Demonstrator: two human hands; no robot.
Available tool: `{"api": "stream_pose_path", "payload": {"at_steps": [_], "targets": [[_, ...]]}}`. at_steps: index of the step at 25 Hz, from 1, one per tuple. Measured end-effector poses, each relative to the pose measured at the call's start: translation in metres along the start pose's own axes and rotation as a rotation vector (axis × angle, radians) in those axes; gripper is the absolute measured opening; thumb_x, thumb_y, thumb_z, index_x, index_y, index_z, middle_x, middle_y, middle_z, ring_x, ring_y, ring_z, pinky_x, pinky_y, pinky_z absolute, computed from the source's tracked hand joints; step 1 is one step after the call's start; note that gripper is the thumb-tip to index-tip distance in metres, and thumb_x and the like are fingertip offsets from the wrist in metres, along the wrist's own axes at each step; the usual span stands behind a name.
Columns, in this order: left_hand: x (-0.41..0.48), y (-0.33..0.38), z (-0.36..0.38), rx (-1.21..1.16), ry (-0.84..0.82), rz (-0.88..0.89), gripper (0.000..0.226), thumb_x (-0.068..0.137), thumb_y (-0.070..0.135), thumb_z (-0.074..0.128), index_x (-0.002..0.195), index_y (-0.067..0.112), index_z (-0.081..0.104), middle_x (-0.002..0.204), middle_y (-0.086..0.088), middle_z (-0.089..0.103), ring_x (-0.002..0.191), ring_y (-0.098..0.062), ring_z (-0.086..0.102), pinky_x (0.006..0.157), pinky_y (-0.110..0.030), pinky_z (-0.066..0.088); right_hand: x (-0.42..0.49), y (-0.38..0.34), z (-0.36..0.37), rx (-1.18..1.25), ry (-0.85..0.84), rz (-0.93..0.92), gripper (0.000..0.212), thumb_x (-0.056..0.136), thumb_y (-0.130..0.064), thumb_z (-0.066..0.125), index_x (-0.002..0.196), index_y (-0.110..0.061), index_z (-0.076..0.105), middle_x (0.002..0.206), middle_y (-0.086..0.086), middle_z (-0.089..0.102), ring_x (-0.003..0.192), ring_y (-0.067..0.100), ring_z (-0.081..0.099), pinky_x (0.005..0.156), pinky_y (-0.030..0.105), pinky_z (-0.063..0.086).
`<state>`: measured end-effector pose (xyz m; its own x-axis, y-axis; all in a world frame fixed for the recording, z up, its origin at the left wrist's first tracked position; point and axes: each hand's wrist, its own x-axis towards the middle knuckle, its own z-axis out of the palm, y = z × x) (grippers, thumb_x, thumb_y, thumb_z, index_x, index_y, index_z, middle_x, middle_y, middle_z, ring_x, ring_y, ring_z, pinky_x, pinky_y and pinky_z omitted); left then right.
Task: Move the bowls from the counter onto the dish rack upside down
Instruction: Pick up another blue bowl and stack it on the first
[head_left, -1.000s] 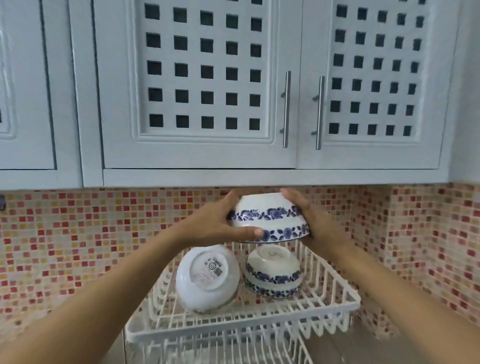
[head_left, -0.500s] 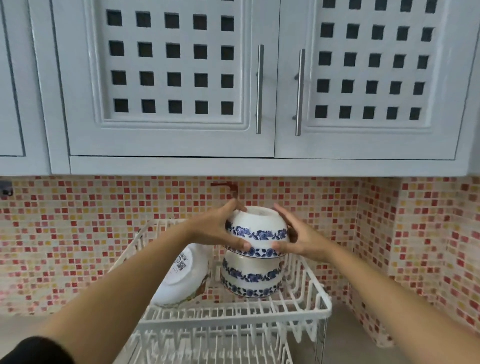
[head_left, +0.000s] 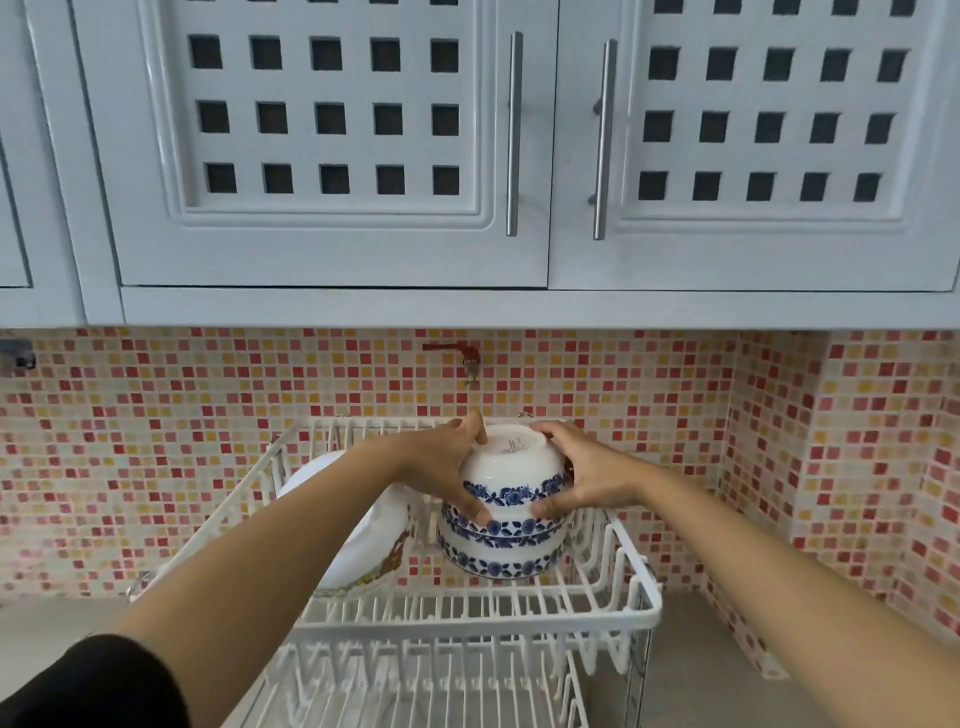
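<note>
Soft, even daylight fills the scene, bright without harsh shadows. A faint sheen runs down the cabinet door (head_left: 332, 140) high above the fingers, and the metal handles (head_left: 514, 135) catch pale streaks. The upturned bowl (head_left: 511, 467) between the fingers gleams mildly on its base. Beneath the cupboards the tiled wall (head_left: 208, 415) sits slightly dimmer. Wide-angle distortion bows the cabinet edges outward. Detail is soft throughout, softest on the forearms nearest the camera.
</note>
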<state>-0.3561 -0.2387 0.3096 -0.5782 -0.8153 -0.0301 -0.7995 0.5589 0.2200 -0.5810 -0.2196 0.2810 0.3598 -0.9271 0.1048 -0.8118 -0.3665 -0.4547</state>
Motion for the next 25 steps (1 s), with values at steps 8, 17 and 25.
{"api": "stream_pose_path", "payload": {"at_steps": [8, 17, 25], "targets": [[0.002, 0.008, 0.007, 0.168, -0.1, -0.086, 0.097, 0.06, 0.053, 0.081, 0.131, 0.022, 0.023, 0.132, -0.004, 0.049, 0.112, -0.025, 0.051, 0.095, -0.039, 0.046, 0.002, -0.009, 0.004, -0.253, -0.103, 0.042, 0.115, 0.059, -0.062, 0.076, 0.147, -0.026, 0.011, 0.155, -0.001, 0.017, 0.137, 0.023, 0.031, 0.11, 0.042, 0.035], [-0.021, 0.012, -0.019, 0.171, -0.02, -0.071, 0.09, 0.079, 0.038, 0.071, 0.147, 0.015, 0.017, 0.151, -0.008, 0.037, 0.131, -0.029, 0.046, 0.109, -0.041, 0.038, 0.001, -0.047, -0.013, -0.211, -0.114, 0.05, 0.11, 0.07, -0.023, 0.076, 0.15, -0.024, 0.001, 0.159, 0.001, 0.003, 0.145, 0.021, 0.013, 0.117, 0.042, 0.022], [-0.128, -0.103, -0.081, 0.357, 0.131, -0.163, 0.041, 0.103, 0.027, 0.029, 0.134, 0.008, 0.049, 0.136, -0.012, 0.054, 0.121, -0.027, 0.054, 0.102, -0.033, 0.041, 0.07, -0.192, 0.028, -0.365, -0.089, -0.112, 0.076, 0.09, -0.057, 0.039, 0.149, -0.016, 0.016, 0.157, 0.005, 0.021, 0.14, 0.022, 0.029, 0.115, 0.036, 0.027]]}}
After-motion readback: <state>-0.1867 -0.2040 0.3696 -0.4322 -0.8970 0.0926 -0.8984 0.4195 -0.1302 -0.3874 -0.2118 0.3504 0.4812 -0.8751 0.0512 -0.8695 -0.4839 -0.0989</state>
